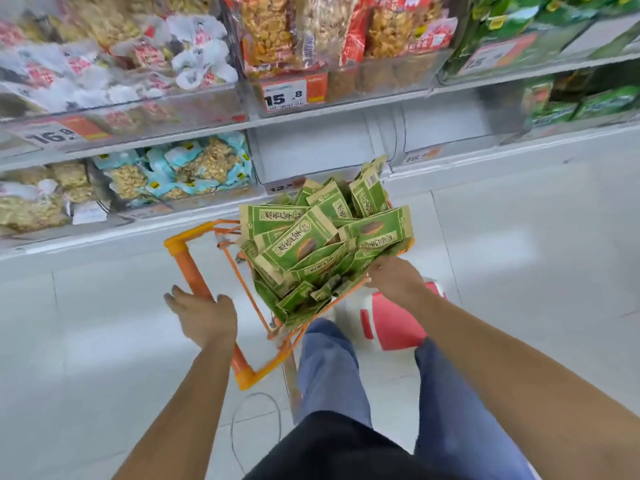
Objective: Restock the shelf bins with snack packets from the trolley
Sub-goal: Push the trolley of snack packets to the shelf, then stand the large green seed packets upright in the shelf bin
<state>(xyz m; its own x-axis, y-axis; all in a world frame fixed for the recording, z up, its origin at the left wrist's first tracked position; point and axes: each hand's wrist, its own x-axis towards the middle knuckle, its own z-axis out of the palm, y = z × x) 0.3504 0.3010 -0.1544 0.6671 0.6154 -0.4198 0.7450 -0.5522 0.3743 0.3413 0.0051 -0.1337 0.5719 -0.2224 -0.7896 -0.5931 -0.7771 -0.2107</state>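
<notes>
Steadying the orange trolley (194, 268), its handle is being rested on by the left hand (204, 317) with loosely spread fingers, while the heaped green snack packets (322, 237) are being reached into by the right hand (394, 277), its grasp hidden.

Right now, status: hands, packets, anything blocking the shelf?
Left hand on orange trolley handle. Right hand at basket edge, fingers hidden among green snack packets. Empty lower bin ahead, nothing blocking.
</notes>
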